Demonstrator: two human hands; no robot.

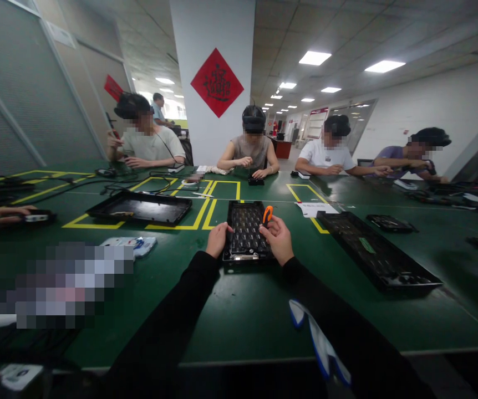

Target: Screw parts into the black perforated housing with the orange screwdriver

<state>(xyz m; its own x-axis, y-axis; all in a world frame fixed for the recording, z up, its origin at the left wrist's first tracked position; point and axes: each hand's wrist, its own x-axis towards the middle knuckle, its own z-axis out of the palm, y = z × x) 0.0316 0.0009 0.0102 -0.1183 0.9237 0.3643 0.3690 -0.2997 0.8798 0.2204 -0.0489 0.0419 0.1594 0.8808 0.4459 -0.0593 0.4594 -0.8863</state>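
A black open case [245, 228] with rows of small shiny spots inside lies on the table in front of me. My left hand [218, 239] is closed on the case's left edge. My right hand [279, 240], at the right side of the case, pinches a small tool with an orange, loop-like end [268, 214] that points upward. The tool's lower part is hidden by the fingers, so its exact kind does not show. Along the front edge of the case runs a pale metallic strip [241, 257].
A large black tray [139, 209] lies left, a long black tray [378, 249] right, with a smaller black part [391, 223] behind it. A paper sheet [318, 209] touches the long tray. Several people work around the green table [239, 321]. Cables cross the far left.
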